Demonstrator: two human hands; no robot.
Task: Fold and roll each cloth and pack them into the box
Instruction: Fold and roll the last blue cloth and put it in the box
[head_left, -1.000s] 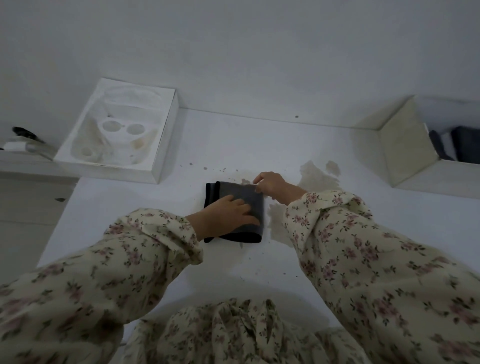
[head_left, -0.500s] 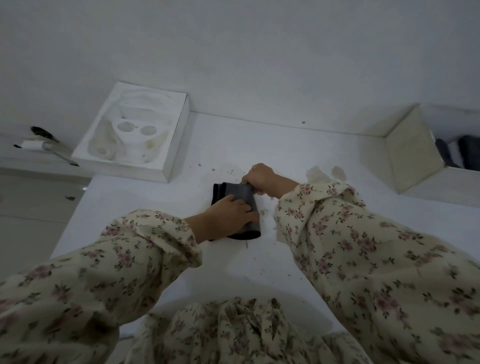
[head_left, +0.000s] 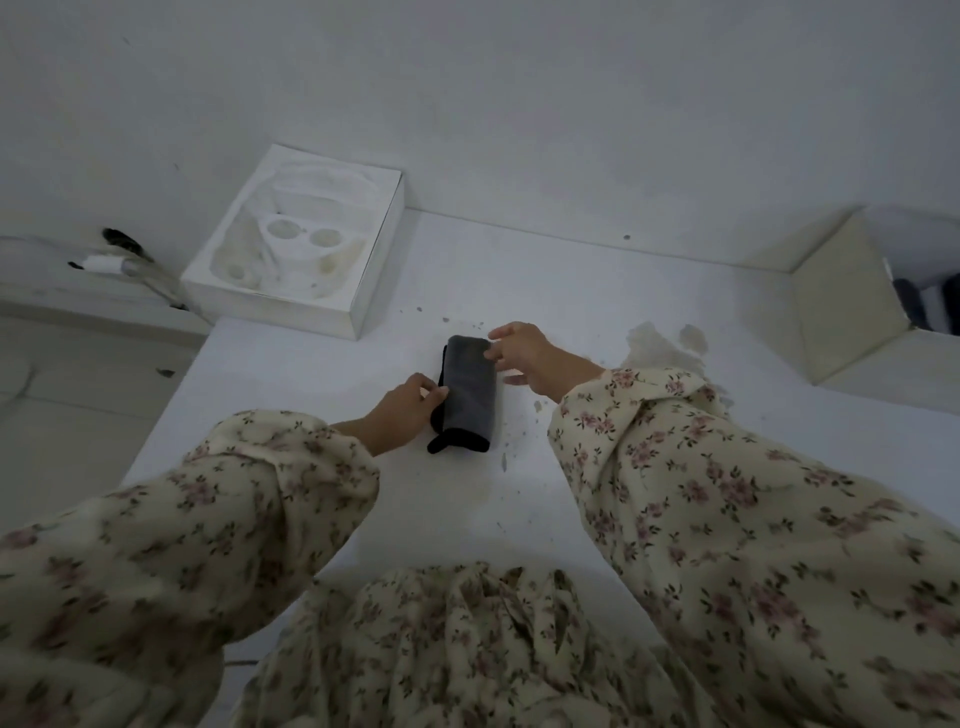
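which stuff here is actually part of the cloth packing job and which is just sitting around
In the job: dark rolled cloth, left hand, right hand, open box with cloths inside.

Lying about: white moulded tray, small items on the ledge.

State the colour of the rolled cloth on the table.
Dark grey with a black edge: the rolled cloth, seen in the head view.

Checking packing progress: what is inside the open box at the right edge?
Inside the open box, dark rolled cloths with a pale one between show at the frame edge. Its near wall and the crop hide the rest.
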